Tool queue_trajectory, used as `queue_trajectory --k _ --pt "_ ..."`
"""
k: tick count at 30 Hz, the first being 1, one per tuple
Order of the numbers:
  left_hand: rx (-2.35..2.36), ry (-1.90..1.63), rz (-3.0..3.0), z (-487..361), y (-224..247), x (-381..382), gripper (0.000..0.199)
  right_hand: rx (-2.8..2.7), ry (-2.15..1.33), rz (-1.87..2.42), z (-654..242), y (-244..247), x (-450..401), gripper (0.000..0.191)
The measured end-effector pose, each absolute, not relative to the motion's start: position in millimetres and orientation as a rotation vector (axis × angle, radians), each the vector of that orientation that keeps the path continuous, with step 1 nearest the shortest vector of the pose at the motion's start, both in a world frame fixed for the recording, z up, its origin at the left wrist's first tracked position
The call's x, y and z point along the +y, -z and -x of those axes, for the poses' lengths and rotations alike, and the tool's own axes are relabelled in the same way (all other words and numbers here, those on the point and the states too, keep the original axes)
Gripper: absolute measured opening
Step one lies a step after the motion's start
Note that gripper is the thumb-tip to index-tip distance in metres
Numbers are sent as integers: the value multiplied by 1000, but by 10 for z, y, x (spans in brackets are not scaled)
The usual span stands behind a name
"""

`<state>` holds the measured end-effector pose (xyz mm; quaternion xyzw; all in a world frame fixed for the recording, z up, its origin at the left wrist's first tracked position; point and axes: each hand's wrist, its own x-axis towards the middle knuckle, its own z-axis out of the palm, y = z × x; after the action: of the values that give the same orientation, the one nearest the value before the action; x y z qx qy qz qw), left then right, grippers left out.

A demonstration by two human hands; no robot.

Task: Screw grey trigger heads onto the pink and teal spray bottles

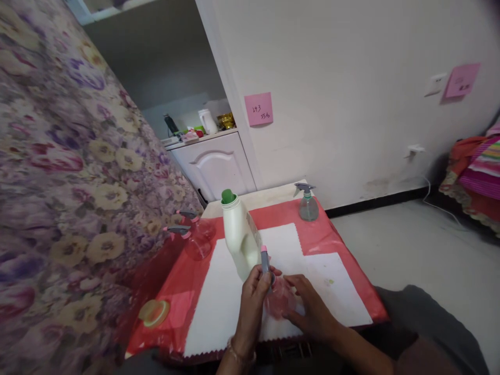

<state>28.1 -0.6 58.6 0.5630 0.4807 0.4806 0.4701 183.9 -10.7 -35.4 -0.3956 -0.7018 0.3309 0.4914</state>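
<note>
Close to the table's front edge I hold a pink, see-through spray bottle point(282, 301) in both hands. My left hand point(254, 291) is closed around its grey and pink trigger head at the neck. Thumb and fingers of my right hand point(310, 304) grip the round body from the right side. Just beyond my left hand stands a large cream jug point(237, 234) with a green spout point(227, 196) in its mouth. Whether the spray head is screwed fully onto the bottle I cannot tell, since my fingers cover the neck.
Two pink spray bottles point(198, 246) stand at the table's left edge, beside a floral curtain point(97, 198). A green-tinted spray bottle point(309, 208) is at the back right. A roll of tape point(155, 313) lies front left. White sheets point(213, 304) cover part of the red tablecloth point(269, 212).
</note>
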Motion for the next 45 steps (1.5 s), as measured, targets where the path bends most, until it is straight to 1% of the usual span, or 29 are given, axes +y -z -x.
queue_trajectory --k 6,13,19,26,29,31,35,45 --pt "1195 -1137 -1399 -264 -657 14 36 -1711 -731 928 -1821 380 -108 62" --pt "1237 -1136 -1401 -262 -691 10 34 -1677 -714 928 -1811 331 -134 58" --pt "1260 -1157 -1386 -267 -669 3 35 -1627 -808 844 -1807 69 -70 45" --pt "1233 -1206 -1392 -276 -743 26 29 -1589 -963 824 -1683 -379 122 29" --pt "1232 -1206 -1431 -268 -741 55 28 -1595 -1049 840 -1650 -435 183 16" --pt "1236 -1228 -1456 -262 -719 68 29 -1575 -1102 840 -1645 -418 200 11" --pt "1255 -1241 -1477 -256 -681 70 31 -1533 -1132 829 -1641 -340 203 13" --pt "1258 -1230 -1498 -281 -710 56 28 -1513 -951 905 -1590 -293 195 16"
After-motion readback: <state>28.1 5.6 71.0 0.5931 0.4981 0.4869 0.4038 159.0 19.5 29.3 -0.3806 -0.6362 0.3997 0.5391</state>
